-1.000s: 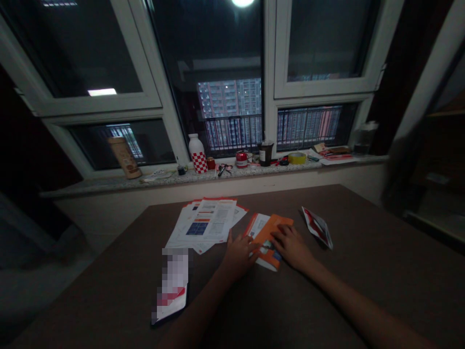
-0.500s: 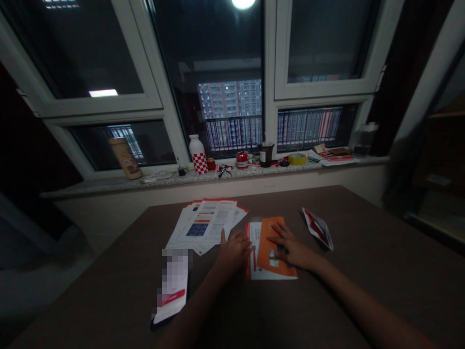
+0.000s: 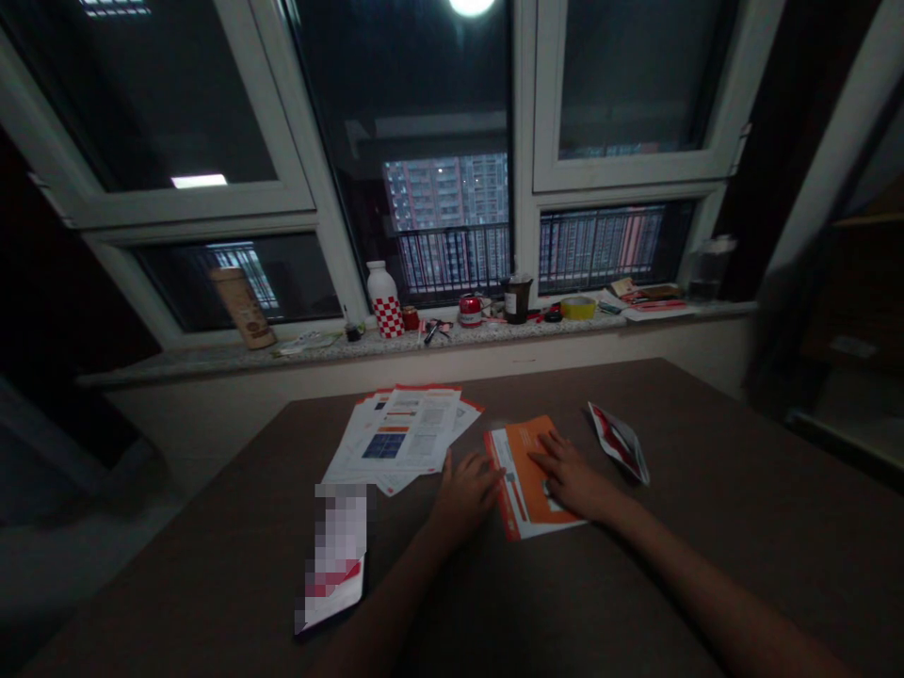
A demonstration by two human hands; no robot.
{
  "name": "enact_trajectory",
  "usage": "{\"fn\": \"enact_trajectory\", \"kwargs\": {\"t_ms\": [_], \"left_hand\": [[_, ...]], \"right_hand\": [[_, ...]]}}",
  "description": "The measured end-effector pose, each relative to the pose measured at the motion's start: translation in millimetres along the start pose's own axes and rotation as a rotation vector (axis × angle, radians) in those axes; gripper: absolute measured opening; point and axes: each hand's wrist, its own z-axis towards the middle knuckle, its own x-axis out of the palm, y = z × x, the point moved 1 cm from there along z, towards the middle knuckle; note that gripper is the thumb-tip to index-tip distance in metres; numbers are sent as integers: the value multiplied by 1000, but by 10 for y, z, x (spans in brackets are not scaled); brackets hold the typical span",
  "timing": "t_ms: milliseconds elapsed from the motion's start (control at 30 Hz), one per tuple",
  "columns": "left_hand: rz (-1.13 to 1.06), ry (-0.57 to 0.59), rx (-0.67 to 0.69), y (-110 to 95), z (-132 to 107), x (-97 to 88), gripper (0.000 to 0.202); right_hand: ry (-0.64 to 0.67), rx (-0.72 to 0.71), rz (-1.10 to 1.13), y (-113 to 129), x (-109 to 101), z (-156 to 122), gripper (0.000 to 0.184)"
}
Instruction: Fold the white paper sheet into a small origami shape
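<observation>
An orange and white leaflet [image 3: 524, 463] lies flat on the dark brown table [image 3: 636, 584]. My right hand [image 3: 575, 480] rests palm down on its right part, fingers stretched out over the orange panel. My left hand [image 3: 466, 490] lies at the leaflet's left edge, fingers spread and touching it. A fanned stack of white printed sheets [image 3: 402, 435] sits just left of my left hand.
A folded red and white paper [image 3: 618, 441] lies right of the leaflet. Another folded paper [image 3: 335, 556] sits at the near left. The stone windowsill [image 3: 282, 353] carries a checkered bottle [image 3: 385, 299], cans, a dark cup [image 3: 517, 298] and a tape roll [image 3: 577, 307].
The leaflet, folded and partly lifted a second ago, has been pressed flat and has turned slightly to the left under both hands. My hands stay on it.
</observation>
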Motion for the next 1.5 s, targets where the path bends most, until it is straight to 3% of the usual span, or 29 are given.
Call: {"fn": "enact_trajectory", "kwargs": {"t_ms": [500,967,1500], "left_hand": [[-55,-48,-96,-2,15,-28,40],[128,-163,1,-5,7,-38,35],[119,-112,-87,18,-26,-113,36]], "right_hand": [[-55,-100,-153,257,-33,-44,52],[-100,-136,-205,421,66,19,50],[-61,-149,-199,458,21,-1,51]]}}
